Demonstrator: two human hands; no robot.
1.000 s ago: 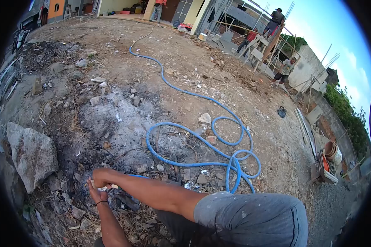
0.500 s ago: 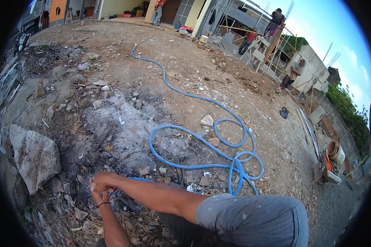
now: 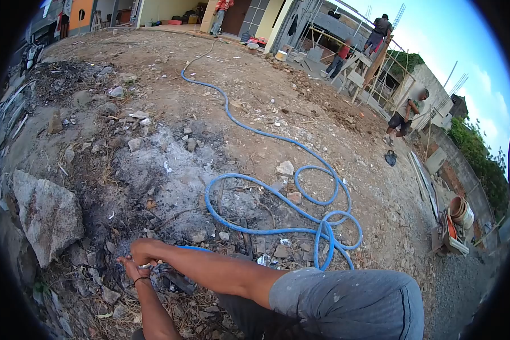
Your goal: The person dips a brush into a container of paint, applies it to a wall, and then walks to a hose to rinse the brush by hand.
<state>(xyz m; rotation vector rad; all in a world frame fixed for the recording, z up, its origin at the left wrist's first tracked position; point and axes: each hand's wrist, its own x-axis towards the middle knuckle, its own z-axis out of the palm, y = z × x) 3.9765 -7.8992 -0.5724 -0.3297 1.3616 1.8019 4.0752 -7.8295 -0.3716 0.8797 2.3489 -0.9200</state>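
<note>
My right hand [image 3: 145, 249] reaches in from the right, its fingers curled down over my left hand. My left hand [image 3: 132, 268], with a dark band at the wrist, comes up from below; a few of its fingertips stick out to the left. The two hands meet above ash and rubble. A small pale spot shows between them, too small to name. Just behind my right forearm a piece of blue hose [image 3: 194, 247] shows; the arm hides where it leads. The longer blue hose [image 3: 266, 230] lies in loops on the ground beyond.
A large rock [image 3: 48, 218] lies on the left, with ash [image 3: 173, 158] and stones around it. Stacked buckets [image 3: 462, 212] stand at right. A person [image 3: 405, 113] walks near the wall; another person [image 3: 378, 34] is up on scaffolding. A black bag [image 3: 390, 157] lies on the dirt.
My hands have shifted slightly to the right and turned against each other, with left fingertips now sticking out. The person by the wall has stepped closer and stands more upright.
</note>
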